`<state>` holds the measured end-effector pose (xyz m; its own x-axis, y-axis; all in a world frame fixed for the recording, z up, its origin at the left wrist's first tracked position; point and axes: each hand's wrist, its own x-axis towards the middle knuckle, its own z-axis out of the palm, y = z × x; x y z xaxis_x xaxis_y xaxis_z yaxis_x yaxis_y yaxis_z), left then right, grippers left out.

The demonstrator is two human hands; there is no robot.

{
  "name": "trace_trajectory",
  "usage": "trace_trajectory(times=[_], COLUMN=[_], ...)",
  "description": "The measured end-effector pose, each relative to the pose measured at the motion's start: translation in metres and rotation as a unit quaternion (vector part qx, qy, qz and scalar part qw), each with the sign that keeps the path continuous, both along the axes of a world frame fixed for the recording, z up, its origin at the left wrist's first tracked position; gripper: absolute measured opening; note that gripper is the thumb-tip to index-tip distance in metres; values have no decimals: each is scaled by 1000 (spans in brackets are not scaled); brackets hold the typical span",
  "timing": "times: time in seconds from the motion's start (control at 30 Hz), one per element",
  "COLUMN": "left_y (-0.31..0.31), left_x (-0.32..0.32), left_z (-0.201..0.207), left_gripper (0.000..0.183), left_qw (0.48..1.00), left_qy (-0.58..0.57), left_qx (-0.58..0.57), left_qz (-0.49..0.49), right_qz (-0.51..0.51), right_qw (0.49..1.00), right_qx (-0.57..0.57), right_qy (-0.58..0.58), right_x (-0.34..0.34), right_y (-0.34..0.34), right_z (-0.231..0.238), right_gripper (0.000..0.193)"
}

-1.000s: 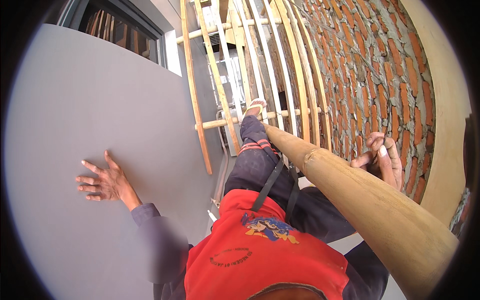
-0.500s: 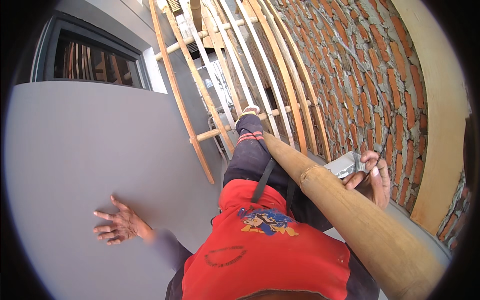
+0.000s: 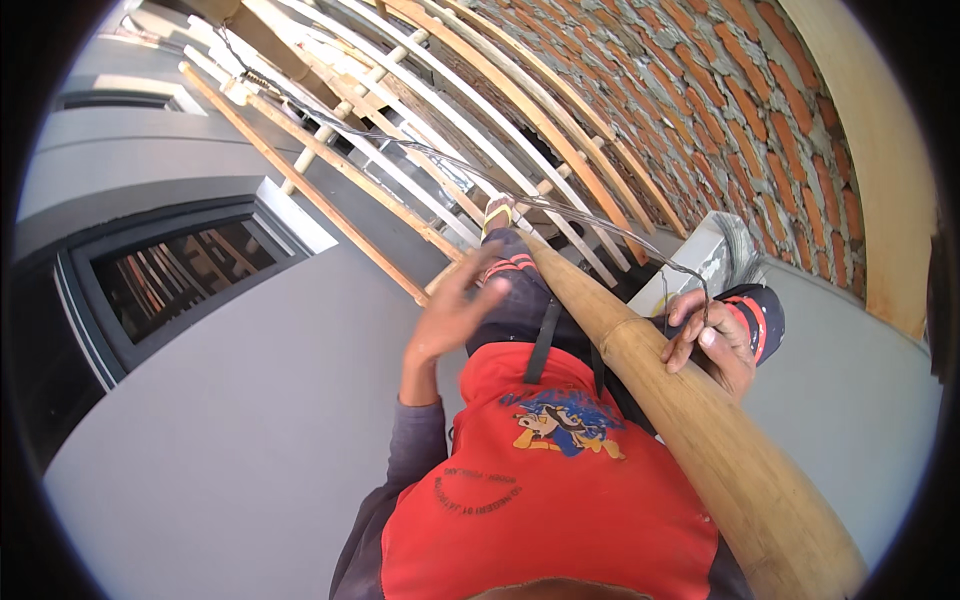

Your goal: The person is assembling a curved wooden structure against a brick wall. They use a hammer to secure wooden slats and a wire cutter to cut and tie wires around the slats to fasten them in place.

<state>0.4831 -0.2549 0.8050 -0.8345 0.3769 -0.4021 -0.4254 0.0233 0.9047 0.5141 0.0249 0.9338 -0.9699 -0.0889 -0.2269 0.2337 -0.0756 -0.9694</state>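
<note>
Red top [image 3: 560, 515] with blue-and-yellow cartoon print [image 3: 565, 422] and dark lettering ring [image 3: 475, 492], dark navy sleeve [image 3: 415, 440], dark trousers [image 3: 512, 308] with salmon-red stripes [image 3: 510, 267], black strap [image 3: 541, 345] below the hem, yellow-banded sandal [image 3: 497, 212].

The bamboo pole [image 3: 700, 430], cut off below, apparently hides the wrist of the right hand [image 3: 720, 348].

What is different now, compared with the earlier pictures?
The left hand moved rightward from the grey wall, now before the leg, seemingly empty. The wire, earlier before the brick wall, now runs toward upper left. The right hand still holds it, beside the bamboo.
</note>
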Motion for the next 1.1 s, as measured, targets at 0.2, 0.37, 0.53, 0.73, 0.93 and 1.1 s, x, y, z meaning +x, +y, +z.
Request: trace_trajectory(times=[0.2,0.37,0.53,0.73,0.93,1.1], left_y=[88,86,74,86,81,64], left_x=[-70,-114,-128,-176,-247,-297], left_z=[96,124,138,136,116,96], left_gripper=[42,20,24,19,36,37], left_qw=[908,883,842,845,909,946], left_qy=[163,167,154,220,317,292], left_qx=[373,354,360,299,193,117], left_qz=[-97,-260,-371,-386,-189,-80], right_qz=[-29,-12,-3,-67,-94,-86], right_qw=[999,1000,999,989,929,971], right_qx=[-41,-15,-20,42,145,-22], right_qy=[-8,24,48,128,329,222], right_x=[-5,-8,-10,-12,-21,-19], right_y=[-16,-8,-8,-4,-5,-5], right_z=[11,12,7,7,5,1], right_gripper=[23,27,27,37,36,33])
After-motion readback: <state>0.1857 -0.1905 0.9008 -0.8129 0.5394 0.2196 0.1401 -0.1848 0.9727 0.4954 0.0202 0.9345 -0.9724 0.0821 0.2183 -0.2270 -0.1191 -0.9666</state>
